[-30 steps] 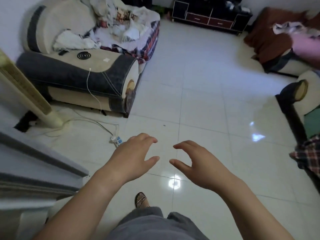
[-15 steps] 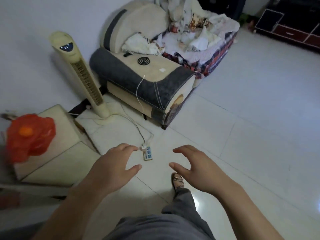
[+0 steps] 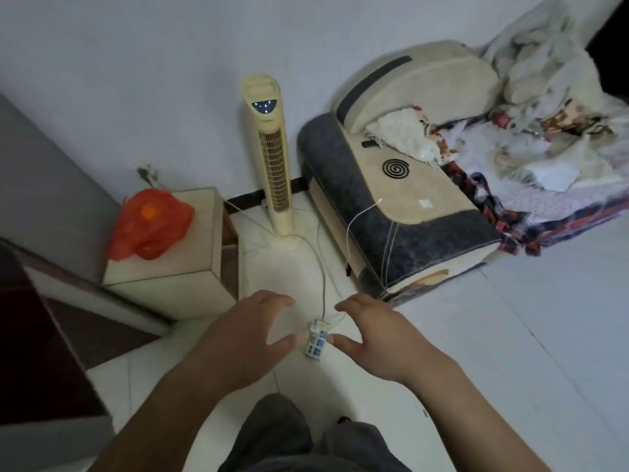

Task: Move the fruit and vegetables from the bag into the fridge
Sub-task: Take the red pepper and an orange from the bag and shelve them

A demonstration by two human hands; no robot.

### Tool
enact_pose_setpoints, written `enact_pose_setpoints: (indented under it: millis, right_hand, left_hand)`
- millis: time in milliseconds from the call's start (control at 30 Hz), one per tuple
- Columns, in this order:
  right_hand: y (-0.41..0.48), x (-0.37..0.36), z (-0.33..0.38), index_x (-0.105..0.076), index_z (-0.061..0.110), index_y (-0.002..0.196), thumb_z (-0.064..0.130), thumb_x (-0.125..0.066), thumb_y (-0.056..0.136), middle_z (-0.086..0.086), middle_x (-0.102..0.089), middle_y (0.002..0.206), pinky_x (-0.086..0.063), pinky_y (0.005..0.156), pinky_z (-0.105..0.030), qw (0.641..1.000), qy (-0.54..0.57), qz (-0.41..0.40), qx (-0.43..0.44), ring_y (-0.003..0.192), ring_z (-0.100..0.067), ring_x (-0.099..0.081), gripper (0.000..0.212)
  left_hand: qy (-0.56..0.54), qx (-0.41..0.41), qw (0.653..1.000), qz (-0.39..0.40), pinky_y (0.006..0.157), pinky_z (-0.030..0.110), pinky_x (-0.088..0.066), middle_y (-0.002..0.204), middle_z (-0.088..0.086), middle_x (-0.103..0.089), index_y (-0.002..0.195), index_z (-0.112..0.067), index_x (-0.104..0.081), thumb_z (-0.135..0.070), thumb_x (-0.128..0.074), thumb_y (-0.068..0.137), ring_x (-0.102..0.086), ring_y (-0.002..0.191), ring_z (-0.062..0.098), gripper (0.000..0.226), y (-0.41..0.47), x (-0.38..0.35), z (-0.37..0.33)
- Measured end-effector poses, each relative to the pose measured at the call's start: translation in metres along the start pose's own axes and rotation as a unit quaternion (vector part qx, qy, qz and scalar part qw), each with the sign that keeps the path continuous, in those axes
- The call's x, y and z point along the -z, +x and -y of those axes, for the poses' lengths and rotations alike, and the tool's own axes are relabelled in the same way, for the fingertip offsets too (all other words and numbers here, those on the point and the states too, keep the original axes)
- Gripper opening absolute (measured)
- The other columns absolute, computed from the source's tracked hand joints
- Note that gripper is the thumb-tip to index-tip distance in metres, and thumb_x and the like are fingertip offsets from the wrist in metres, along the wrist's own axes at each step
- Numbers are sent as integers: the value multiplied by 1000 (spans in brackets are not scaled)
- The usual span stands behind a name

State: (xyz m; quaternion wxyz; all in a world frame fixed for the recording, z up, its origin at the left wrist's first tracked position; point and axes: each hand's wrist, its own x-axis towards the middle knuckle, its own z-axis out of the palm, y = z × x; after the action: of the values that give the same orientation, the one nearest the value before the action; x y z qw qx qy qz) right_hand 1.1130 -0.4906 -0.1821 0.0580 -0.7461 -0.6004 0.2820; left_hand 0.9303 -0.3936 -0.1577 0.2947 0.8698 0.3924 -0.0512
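**Mind the Cords on the Way to the Bag**

My left hand (image 3: 238, 338) and my right hand (image 3: 384, 342) were out in front of me. The fingers were loose and a bit curved, and they held nothing.

The thin orange-red plastic bag (image 3: 149, 229) sat on top of the square cream cabinet (image 3: 183, 267), well away from both hands. I could see something round and orange through it. A tall grey panel (image 3: 51, 185) stood just behind the bag. It may have been the fridge, but I could not tell.

The small white power strip with blue sockets (image 3: 316, 342) lay on the white tile floor (image 3: 510, 335), right below the gap between my hands. Its thin white cords (image 3: 321, 267) ran off toward the tall cream tower fan (image 3: 272, 165) and the cream and grey sofa (image 3: 408, 199).

I thought my foot could catch a cord if I stepped ahead without looking. Then I might trip, or pull the fan over.

The bag looked soft and thin. If I grabbed it by one side, I thought it could rip or tip, and the fruit would roll onto the floor. Both hands under it seemed safer.
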Motion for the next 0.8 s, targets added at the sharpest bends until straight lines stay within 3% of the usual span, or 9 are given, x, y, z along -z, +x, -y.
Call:
enact_pose_setpoints:
  millis: [300,600,800]
  right_hand:
    - [119,16,43,-38,29,137,54,-51,87,10,-38,142,-39,100,-28,988,-3,106,110,122,-12,-43,57]
    - [271,47,96,-37,30,137,55,-49,87,9,-38,142,-38,101,-26,989,-40,83,118,123,-10,-42,56]
    - [348,58,157,-41,29,134,50,-53,87,6,-41,140,-41,99,-27,977,-56,101,179,120,-10,-45,52]
  left_hand:
    - [-64,185,977,-79,99,22,-35,139,-12,-39,136,-32,-35,-47,-53,88,-38,124,5,54,21,35,95]
    - [-50,163,983,-70,104,34,-37,142,-5,-39,138,-27,-35,-47,-53,87,-38,128,14,57,152,127,175]
    - [-69,203,969,-122,101,35,-39,139,-4,-42,134,-26,-41,-43,-56,87,-43,123,15,53,162,180,232]
